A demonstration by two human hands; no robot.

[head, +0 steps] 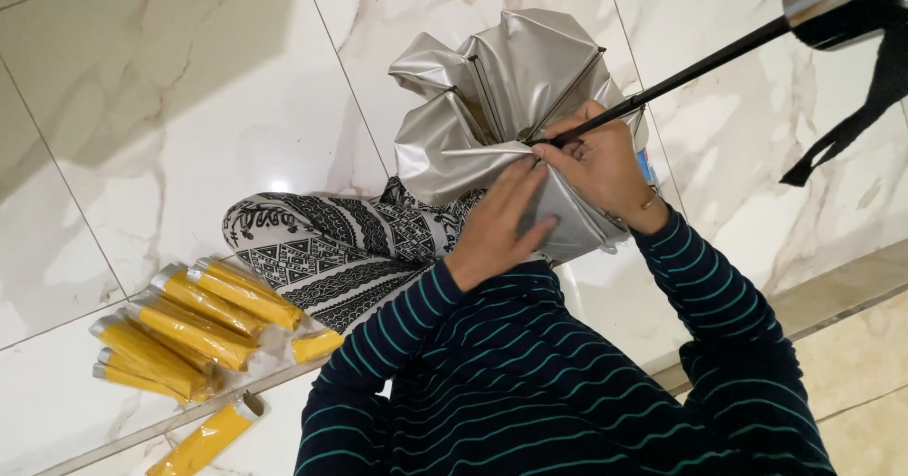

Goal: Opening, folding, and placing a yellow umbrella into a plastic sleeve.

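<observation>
A: Head view shows the marble floor (189,107), and on it the silver umbrella (511,97), half folded, in front of the knees.
B: And the hands?
A: The right hand (605,168) grips its black shaft (700,64). The left hand (501,220) lies flat on the cloth, fingers stretched.
B: Beside?
A: Yellow folded umbrellas (189,329), at left.
</observation>
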